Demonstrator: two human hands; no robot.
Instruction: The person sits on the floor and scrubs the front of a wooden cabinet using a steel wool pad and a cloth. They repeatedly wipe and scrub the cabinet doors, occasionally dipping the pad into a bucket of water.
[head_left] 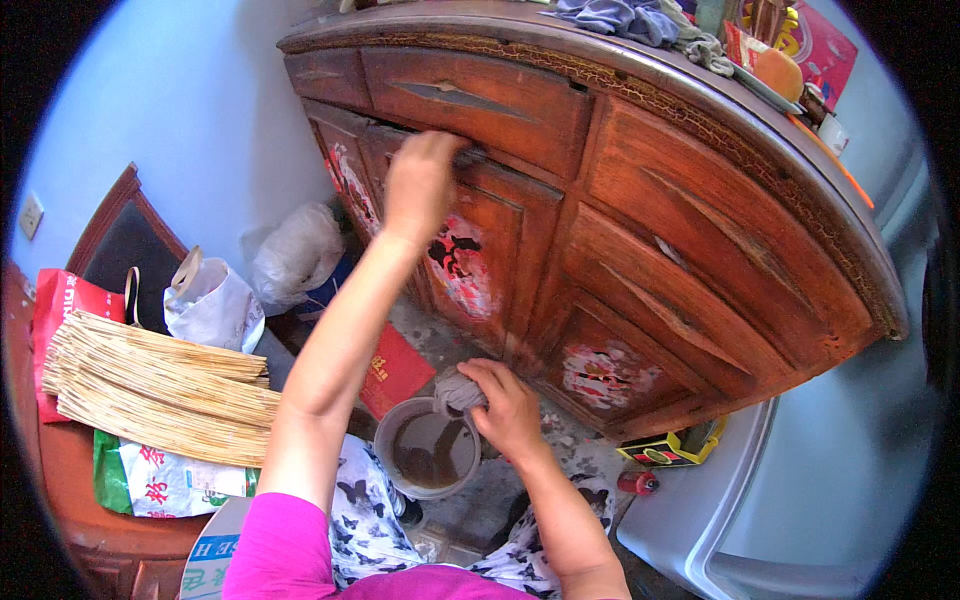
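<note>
My left hand point(418, 188) reaches up to the top edge of a carved wooden cabinet door point(462, 262), just below a drawer point(475, 95). Its fingers are curled over there, with a dark patch beside them. The fingertips are hidden, so I cannot tell what they hold. Lower down, my right hand point(508, 412) is closed around a bunched grey cloth point(458, 391). That cloth rests at the rim of a round plastic bucket point(384, 440) holding murky brown water point(432, 450). The bucket stands by my knees, in front of the cabinet.
A bundle of thin straw-coloured sticks point(165, 385) lies over bags at left, next to a dark-backed chair point(125, 250). Cloths point(620, 18) and other items sit on the cabinet top. A red can point(638, 483) and yellow-black box point(675, 445) stand beside a grey plastic tub point(700, 510).
</note>
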